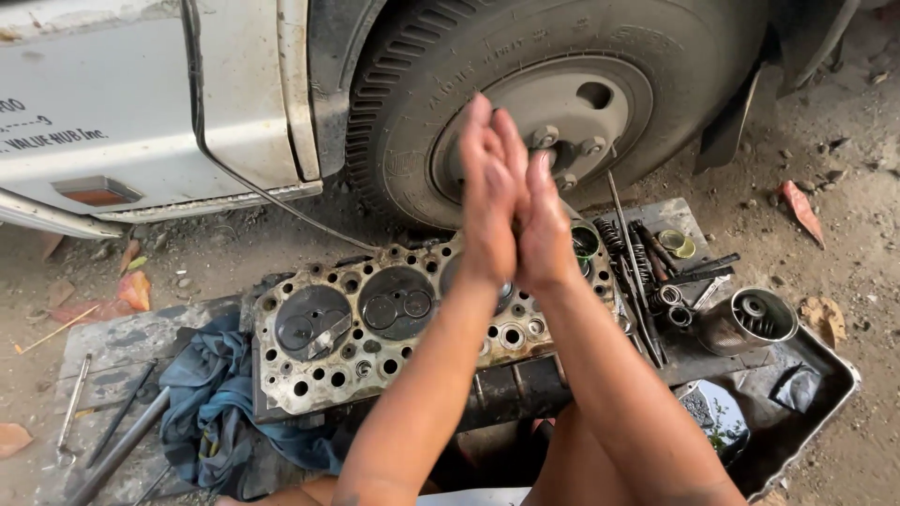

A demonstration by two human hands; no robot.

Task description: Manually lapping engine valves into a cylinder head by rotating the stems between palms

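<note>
- Both forearms rise from the bottom edge, the left hand (489, 192) and right hand (544, 225) pressed palm to palm, fingers straight, holding nothing
- The cylinder head (375, 337) lies directly beneath them on the ground, long axis running left to right, about equally near either hand
- Valve springs (626, 245) lie just to its right

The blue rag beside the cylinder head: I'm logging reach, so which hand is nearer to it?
Left. The left hand is pressed palm to palm against the right hand, on the side toward the blue rag.
</note>
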